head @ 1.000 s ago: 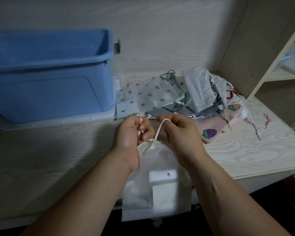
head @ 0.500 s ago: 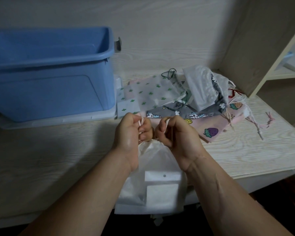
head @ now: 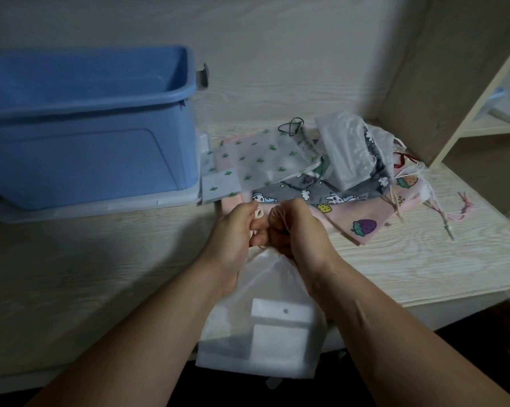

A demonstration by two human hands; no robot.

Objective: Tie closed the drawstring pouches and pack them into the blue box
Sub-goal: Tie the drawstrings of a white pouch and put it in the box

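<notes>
Fingers (head: 274, 230) of the left hand (head: 233, 230) and right hand (head: 302, 230) pinch the string (head: 258, 213) atop the white pouch (head: 265, 289), which hangs over the desk (head: 424, 259) edge. The knot looks half tied. Next, pull it tight, then drop the pouch in the box (head: 86, 160).

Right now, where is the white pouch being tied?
In the head view the white pouch sits bottom centre, overhanging the front of the table, its drawstring gripped by the left hand and the right hand, just before the patterned pouches.
</notes>
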